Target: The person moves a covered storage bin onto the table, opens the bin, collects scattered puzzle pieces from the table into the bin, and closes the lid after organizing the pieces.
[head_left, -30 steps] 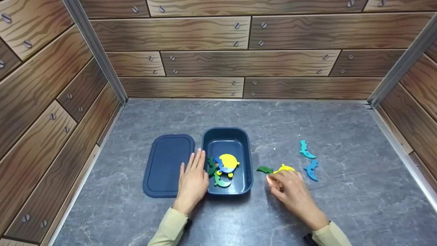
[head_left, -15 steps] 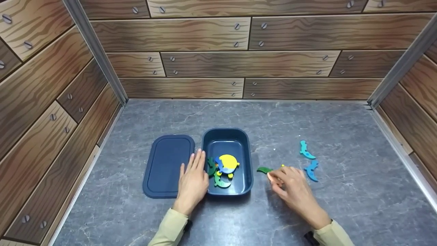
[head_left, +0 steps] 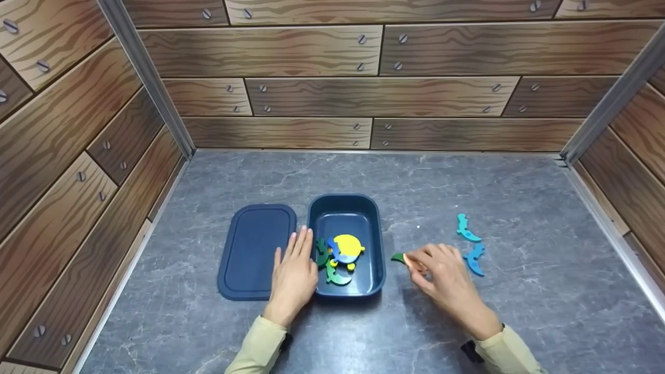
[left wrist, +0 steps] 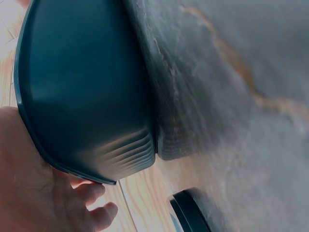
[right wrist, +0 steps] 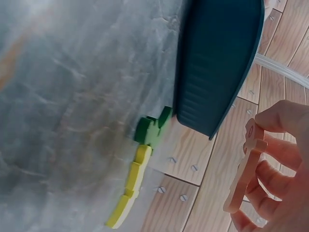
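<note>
My left hand lies with straight fingers along the left rim of the dark blue box; its fingers also touch that rim in the left wrist view. Inside the box are a yellow-and-blue piece and green animal-shaped pieces. To the right of the box, my right hand pinches a flat peach-orange animal-shaped piece between thumb and fingers, raised off the table. Below it a green piece and a yellow piece lie on the table. In the head view my hand hides the yellow one.
A dark blue lid lies flat left of the box. Farther right are a turquoise piece and a blue piece. Wood-patterned walls surround the grey marbled tabletop at the back and sides.
My right hand has shifted slightly away from me with the peach-orange piece and now covers the yellow piece and more of the green one. My left hand and the box have stayed in place.
</note>
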Demonstrator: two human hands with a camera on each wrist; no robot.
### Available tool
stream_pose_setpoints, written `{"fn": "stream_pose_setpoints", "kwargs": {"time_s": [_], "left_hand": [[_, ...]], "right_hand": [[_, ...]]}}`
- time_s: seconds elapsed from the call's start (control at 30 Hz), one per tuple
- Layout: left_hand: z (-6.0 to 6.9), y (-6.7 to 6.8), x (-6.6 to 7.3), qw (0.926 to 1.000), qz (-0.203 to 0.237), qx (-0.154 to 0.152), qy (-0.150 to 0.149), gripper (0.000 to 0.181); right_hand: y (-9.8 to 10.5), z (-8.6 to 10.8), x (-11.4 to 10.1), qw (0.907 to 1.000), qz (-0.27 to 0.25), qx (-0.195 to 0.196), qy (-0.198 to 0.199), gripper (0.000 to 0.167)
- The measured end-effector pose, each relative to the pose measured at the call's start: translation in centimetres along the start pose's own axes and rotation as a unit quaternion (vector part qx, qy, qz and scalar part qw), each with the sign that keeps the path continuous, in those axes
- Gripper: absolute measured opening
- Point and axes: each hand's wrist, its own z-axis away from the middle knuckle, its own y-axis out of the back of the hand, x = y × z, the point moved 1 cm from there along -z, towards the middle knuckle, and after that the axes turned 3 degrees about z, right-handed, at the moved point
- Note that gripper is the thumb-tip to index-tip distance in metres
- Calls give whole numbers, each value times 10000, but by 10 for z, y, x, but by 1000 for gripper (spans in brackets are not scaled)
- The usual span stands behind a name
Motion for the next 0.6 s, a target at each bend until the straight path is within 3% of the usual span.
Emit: {"fn": "stream_pose_setpoints", "kwargs": {"time_s": [0.6], "left_hand": [[0, 1, 0, 10000, -11, 19, -2, 60]], "right_hand": [[5, -26, -5, 9992, 288, -149, 248, 17]]}}
